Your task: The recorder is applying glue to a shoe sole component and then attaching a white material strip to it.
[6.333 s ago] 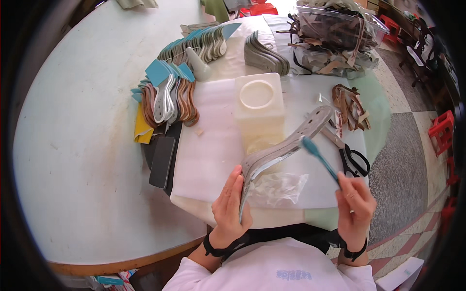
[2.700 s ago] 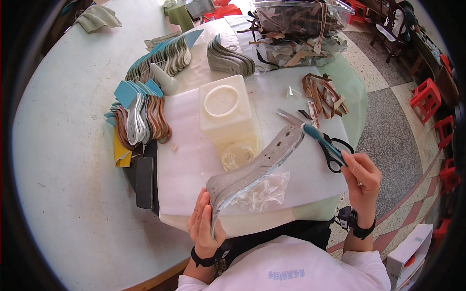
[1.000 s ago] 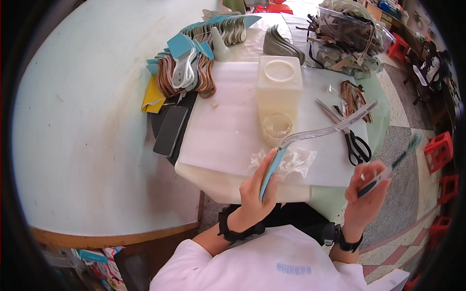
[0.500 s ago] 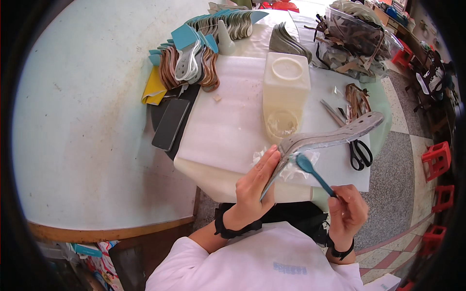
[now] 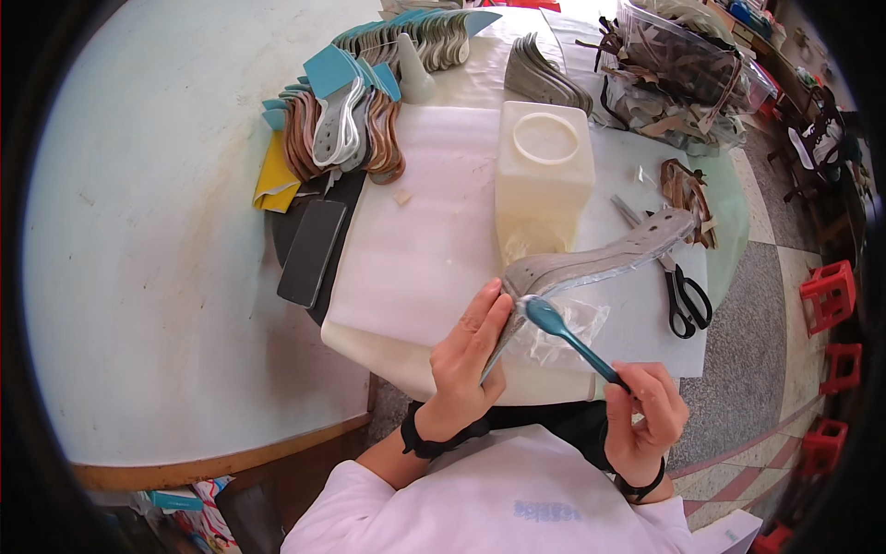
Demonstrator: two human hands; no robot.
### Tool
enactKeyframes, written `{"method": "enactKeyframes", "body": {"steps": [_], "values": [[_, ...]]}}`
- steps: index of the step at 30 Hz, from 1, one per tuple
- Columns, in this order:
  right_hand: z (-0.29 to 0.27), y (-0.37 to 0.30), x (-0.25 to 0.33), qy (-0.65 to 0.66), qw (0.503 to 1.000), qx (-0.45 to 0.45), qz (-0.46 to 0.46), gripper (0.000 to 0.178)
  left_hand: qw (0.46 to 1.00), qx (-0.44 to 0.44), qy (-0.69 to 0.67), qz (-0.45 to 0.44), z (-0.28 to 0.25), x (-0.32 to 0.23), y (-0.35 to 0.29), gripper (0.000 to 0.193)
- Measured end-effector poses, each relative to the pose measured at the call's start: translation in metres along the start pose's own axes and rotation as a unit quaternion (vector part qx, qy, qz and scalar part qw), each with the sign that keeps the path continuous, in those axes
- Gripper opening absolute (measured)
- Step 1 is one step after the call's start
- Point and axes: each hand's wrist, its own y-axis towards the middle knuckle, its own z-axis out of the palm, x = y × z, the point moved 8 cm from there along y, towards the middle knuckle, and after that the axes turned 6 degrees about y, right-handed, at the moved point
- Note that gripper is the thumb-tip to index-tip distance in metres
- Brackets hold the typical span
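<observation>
1. Two hands are busy, and we watch the left hand [image 5: 466, 360] with its fingers clamped on the near end of a curved grey strip [image 5: 604, 257].
2. We follow that strip, raised over the white sheet [image 5: 415, 268], its far end reaching up to the right across the scissors [image 5: 685, 300].
3. Now we look at the right hand [image 5: 651, 406]: its fingers are pinched on the handle of a teal brush [image 5: 577, 343].
4. We see the brush head right at the strip's bend, just beside the left fingertips, seemingly touching its edge.
5. Beyond, we spot a plastic jug [image 5: 545, 180]; crumpled clear wrap [image 5: 577, 323] lies below the strip.
6. Over left, we find a dark phone [image 5: 314, 254].
</observation>
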Motion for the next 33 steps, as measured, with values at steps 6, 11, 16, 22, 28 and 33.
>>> {"method": "enactKeyframes", "body": {"steps": [6, 11, 16, 22, 28, 33], "values": [[-0.022, 0.007, -0.028, -0.079, 0.991, -0.082, 0.066, 0.013, 0.999, -0.005, 0.042, 0.002, -0.006, 0.009, 0.005, 0.037], [-0.044, 0.005, -0.047, -0.069, 0.973, -0.202, 0.093, 0.011, 0.998, -0.009, 0.068, -0.008, -0.008, 0.014, 0.007, 0.037], [-0.020, 0.017, -0.032, -0.055, 0.995, -0.075, 0.028, 0.012, 0.998, -0.004, 0.070, -0.001, -0.006, 0.019, 0.005, 0.040], [-0.050, -0.001, -0.068, 0.025, 0.974, -0.198, 0.104, 0.014, 0.944, -0.050, -0.103, -0.311, -0.023, 0.053, -0.015, 0.041], [-0.012, 0.032, -0.045, -0.048, 0.994, 0.037, 0.089, 0.022, 0.835, -0.136, -0.309, -0.434, -0.033, 0.058, -0.010, 0.045], [0.008, 0.048, -0.029, -0.106, 0.987, 0.115, 0.044, 0.026, 0.779, -0.118, -0.406, -0.463, -0.035, 0.064, -0.011, 0.039]]}}
